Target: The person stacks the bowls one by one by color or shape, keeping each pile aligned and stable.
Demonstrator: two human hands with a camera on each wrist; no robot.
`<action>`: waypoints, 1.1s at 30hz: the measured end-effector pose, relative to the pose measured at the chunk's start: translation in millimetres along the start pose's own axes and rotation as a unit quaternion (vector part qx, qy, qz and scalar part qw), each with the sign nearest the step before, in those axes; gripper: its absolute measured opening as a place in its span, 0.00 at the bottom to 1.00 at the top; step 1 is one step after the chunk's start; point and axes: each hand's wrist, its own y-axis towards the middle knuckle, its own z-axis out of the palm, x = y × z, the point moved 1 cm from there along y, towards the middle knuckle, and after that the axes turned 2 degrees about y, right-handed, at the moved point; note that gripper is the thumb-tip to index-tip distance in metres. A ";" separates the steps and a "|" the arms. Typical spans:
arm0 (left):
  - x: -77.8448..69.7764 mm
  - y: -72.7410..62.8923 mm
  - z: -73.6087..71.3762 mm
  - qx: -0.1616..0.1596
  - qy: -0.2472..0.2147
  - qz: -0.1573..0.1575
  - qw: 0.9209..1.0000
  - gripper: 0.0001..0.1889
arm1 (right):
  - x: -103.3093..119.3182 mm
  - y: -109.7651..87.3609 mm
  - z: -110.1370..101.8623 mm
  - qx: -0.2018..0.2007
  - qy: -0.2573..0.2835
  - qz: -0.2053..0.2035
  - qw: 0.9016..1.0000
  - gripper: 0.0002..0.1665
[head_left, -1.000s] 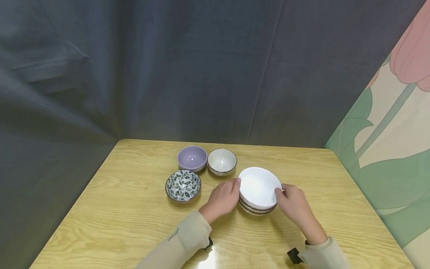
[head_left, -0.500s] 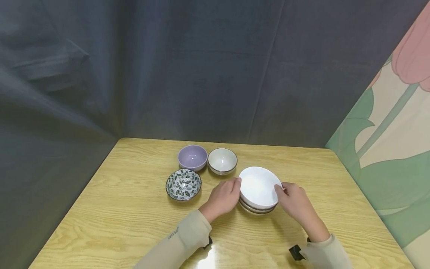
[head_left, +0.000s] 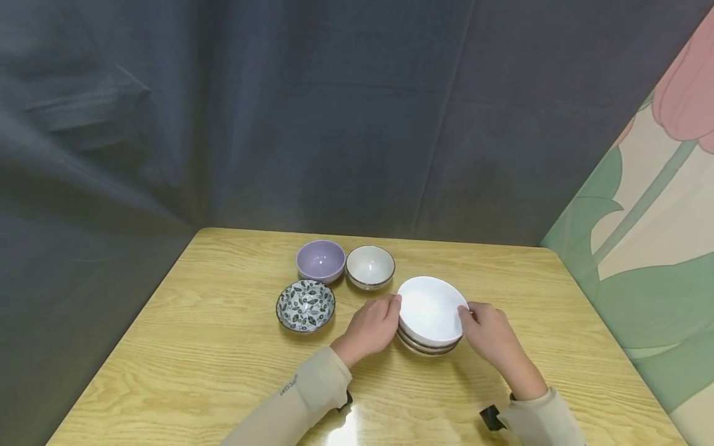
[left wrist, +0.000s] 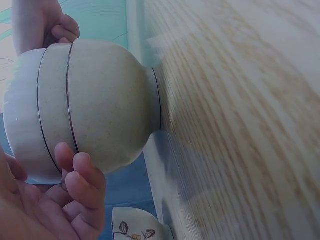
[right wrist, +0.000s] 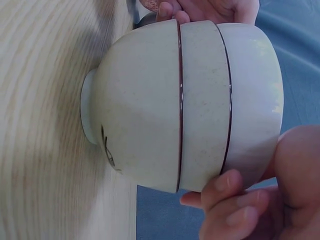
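Observation:
A glossy white bowl (head_left: 428, 311) sits on top of two cream bowls with thin brown rims, nested beneath it. My left hand (head_left: 369, 329) grips the stack's left side, its thumb at the white rim. On the opposite side, my right hand (head_left: 488, 334) pinches the white bowl's rim between thumb and fingers. Fingertips of both hands reach down beside the middle cream bowl (right wrist: 204, 100) in the wrist views. The lowest cream bowl (left wrist: 107, 100) stands upright with its foot at the wooden tabletop. Part of a dark leaf drawing shows on it in the right wrist view.
Left of the stack stand a purple bowl (head_left: 320, 260), a cream bowl with a brown rim (head_left: 370, 266) and a leaf-patterned bowl (head_left: 305, 306), close together. A dark curtain (head_left: 346, 124) hangs behind the table (head_left: 184, 347); a flowered cloth (head_left: 658, 248) is at the right.
My right thumb sits very slightly farther up the white bowl's rim than a second ago. The stack, my left hand and the other bowls keep their places.

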 end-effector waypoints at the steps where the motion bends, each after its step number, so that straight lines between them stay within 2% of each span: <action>1: -0.2 0.1 0.1 0.001 -0.001 0.000 1.000 0.27 | -0.6 0.2 0.1 -0.001 0.000 -0.001 1.000 0.22; 10: 1.4 -0.9 2.2 0.007 -0.024 0.012 1.000 0.27 | -5.4 -0.7 4.3 -0.019 -0.005 -0.015 1.000 0.22; 17: 2.3 -0.4 2.8 -0.006 -0.017 0.028 0.999 0.28 | -1.5 -0.2 2.0 -0.017 0.003 -0.012 1.000 0.23; 33: 1.6 1.2 2.2 -0.011 0.007 0.018 1.000 0.26 | 7.0 2.6 -4.3 0.012 0.006 0.016 1.000 0.23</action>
